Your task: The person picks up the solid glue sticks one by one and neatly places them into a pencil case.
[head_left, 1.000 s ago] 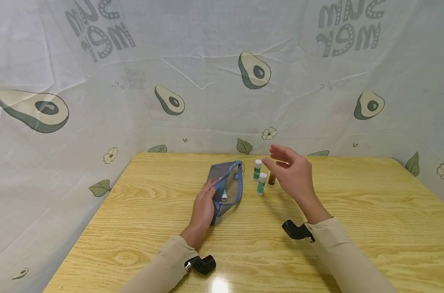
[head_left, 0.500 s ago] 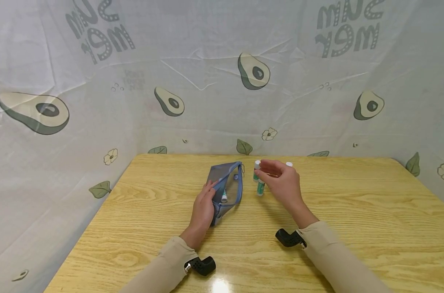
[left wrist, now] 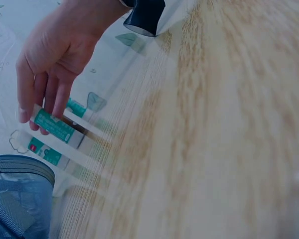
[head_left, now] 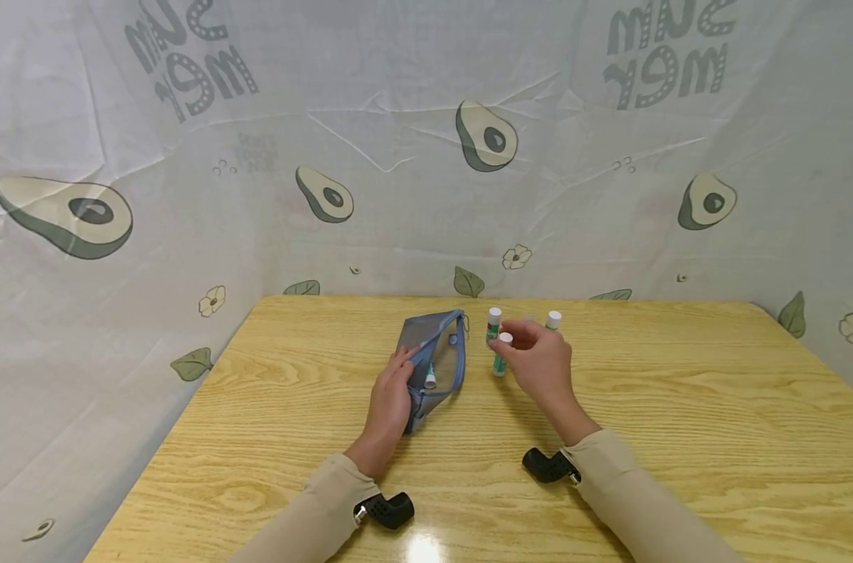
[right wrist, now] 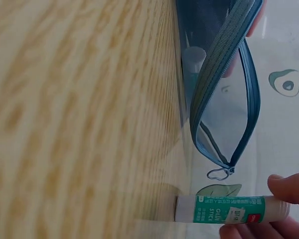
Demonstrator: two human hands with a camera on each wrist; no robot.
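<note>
My left hand holds the blue mesh zippered pouch, whose mouth gapes toward the right. Through that opening shows a white-capped glue stick. My right hand pinches the cap end of an upright green-and-white glue stick; in the right wrist view the thumb lies on one side of its cap and fingers on the other. Just behind stands a second glue stick. A third glue stick is beyond my right hand, its lower part hidden by the hand.
The wood-grain table reaches back to a pale curtain printed with avocados and leaves. Black wrist devices sit at both cuffs, the left device and the right device.
My right hand has come down and to the left, and its fingers have closed on the front glue stick. The far-right glue stick has come into view. My left hand and the pouch stay put.
</note>
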